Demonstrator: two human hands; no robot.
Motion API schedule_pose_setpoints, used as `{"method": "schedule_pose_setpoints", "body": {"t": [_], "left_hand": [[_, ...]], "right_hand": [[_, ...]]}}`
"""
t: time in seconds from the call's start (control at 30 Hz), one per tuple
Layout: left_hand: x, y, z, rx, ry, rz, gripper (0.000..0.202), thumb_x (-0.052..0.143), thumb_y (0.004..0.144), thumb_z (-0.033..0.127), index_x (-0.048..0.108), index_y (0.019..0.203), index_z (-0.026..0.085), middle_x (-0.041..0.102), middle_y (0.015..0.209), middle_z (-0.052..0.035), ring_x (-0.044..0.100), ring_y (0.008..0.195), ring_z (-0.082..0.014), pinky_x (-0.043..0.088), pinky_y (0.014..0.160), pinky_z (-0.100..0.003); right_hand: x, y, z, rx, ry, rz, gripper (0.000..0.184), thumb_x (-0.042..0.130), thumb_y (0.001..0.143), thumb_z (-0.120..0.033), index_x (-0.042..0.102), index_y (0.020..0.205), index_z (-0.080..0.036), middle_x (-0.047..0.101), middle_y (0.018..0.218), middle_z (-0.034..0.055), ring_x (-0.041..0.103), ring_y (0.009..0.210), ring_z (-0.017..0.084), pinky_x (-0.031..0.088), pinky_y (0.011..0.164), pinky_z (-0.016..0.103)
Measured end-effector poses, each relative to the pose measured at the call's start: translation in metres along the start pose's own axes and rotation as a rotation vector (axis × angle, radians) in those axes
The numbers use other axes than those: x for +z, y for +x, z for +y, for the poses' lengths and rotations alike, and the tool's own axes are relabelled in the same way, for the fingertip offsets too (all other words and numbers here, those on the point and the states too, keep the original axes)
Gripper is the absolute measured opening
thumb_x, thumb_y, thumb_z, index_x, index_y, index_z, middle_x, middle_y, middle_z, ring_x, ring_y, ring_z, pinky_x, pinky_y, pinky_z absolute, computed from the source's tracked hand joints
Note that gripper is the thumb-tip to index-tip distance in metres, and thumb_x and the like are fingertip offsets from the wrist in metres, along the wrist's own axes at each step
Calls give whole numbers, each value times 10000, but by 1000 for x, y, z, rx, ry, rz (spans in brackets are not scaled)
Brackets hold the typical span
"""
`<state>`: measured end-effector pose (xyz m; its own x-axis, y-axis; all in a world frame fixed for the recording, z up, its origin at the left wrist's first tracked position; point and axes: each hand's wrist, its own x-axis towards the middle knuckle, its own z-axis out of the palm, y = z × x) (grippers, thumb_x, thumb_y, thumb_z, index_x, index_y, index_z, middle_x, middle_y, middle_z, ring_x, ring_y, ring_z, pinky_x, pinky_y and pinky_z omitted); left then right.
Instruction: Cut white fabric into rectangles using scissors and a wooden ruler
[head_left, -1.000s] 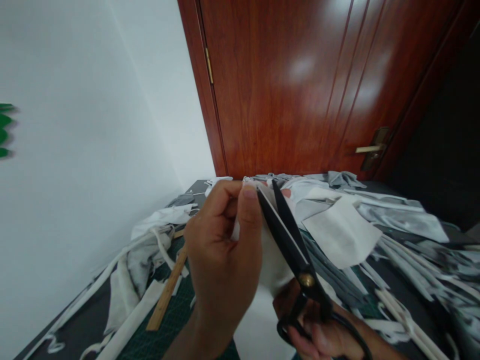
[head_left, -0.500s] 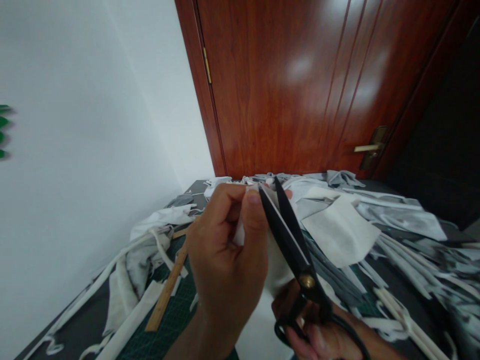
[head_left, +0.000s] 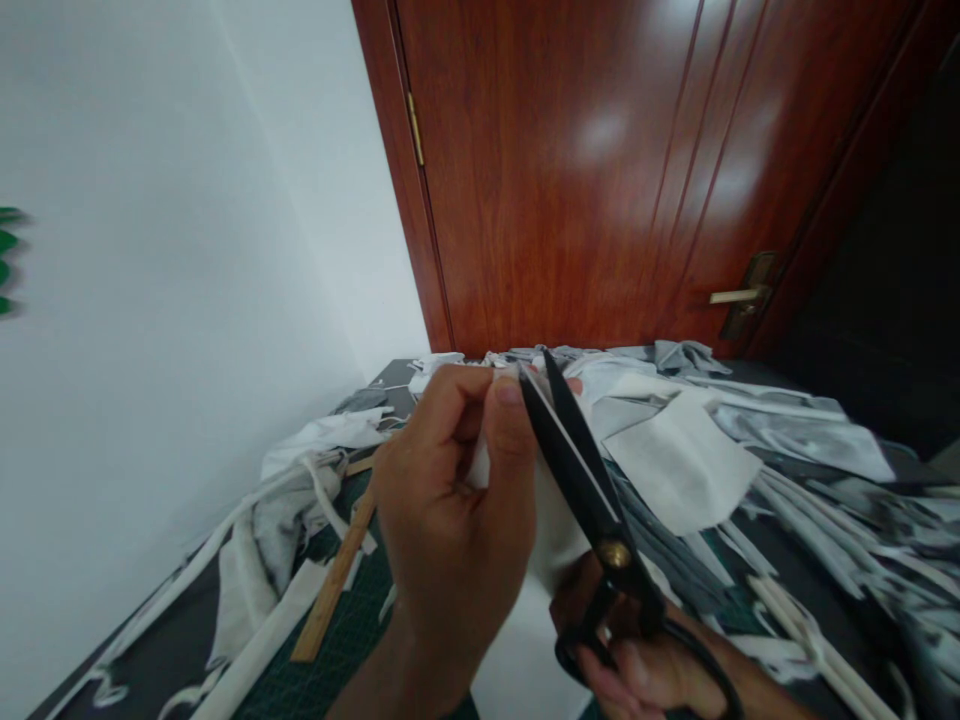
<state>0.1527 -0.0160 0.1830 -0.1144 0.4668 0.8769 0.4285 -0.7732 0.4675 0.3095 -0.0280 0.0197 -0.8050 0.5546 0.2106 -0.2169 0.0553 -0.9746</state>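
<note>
My left hand (head_left: 457,500) is closed, pinching a piece of white fabric (head_left: 551,520) between thumb and fingers near its top edge. The fabric hangs down behind that hand and the scissors. In my right hand (head_left: 637,660) is a pair of black scissors (head_left: 581,465) with a brass-coloured pivot, my fingers through the handle loops. The blades point up and away, slightly apart, their tips beside my left thumb at the fabric's edge. Whether the fabric lies between the blades I cannot tell.
A wooden ruler (head_left: 334,590) lies left on a green cutting mat (head_left: 292,660). White and grey fabric scraps and strips surround it, with a cream square piece (head_left: 682,465) at right. Behind stand a white wall (head_left: 165,300) and a reddish-brown door (head_left: 555,180).
The scissor blades have come slightly closer together, and my right hand has shifted a little. My left hand keeps its pinch on the fabric in the same place.
</note>
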Motion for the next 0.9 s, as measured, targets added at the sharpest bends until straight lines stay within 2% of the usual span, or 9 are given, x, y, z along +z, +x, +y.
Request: {"method": "schedule_pose_setpoints", "body": {"t": [0.17,0.33,0.43,0.57,0.7,0.8,0.9], "left_hand": [[0,0,-2,30,5,-17,254,561,1090,258,646,852,234,698,681,36,625,544,-115,470,479,-238],[-1,0,1,12,-46,-50,249,551,1096,232,633,861,233,738,752,36,675,608,-105,511,539,-216],[-1,0,2,-1,-49,-50,259,542,1100,245,637,860,236,735,748,37,653,585,-107,491,515,-226],[-1,1,-1,-1,4,-30,280,562,1077,233,611,802,230,599,596,60,525,478,-100,414,456,-245],[-2,3,-3,-34,14,-14,274,569,1067,224,607,796,223,585,590,65,543,497,-96,432,481,-234],[-3,2,-3,-55,13,-9,271,575,1074,253,642,813,231,610,603,58,563,508,-105,450,486,-240],[-3,1,-2,-83,20,-15,287,571,1087,301,675,825,246,673,656,31,616,553,-133,503,508,-260]], "right_hand": [[4,3,-1,-11,102,100,736,625,811,-910,445,624,-221,426,490,-72,374,369,45,255,368,188],[4,-1,5,-9,102,179,614,744,855,-753,523,737,-193,458,527,-79,399,405,42,236,384,182],[5,-3,4,-40,179,194,580,795,844,-699,536,773,-185,463,545,-84,383,399,33,235,384,178],[3,-3,-7,-63,263,113,609,736,884,-728,511,719,-187,465,561,-65,386,414,33,309,420,183],[-1,-1,-6,-65,273,48,622,698,901,-750,501,711,-192,476,571,-50,393,431,38,340,447,190],[1,-3,5,-71,136,181,641,745,829,-788,527,764,-188,509,642,-27,438,525,66,345,485,204],[4,-8,16,-66,71,339,615,825,785,-736,558,856,-187,555,769,5,479,649,99,385,556,221]]}}
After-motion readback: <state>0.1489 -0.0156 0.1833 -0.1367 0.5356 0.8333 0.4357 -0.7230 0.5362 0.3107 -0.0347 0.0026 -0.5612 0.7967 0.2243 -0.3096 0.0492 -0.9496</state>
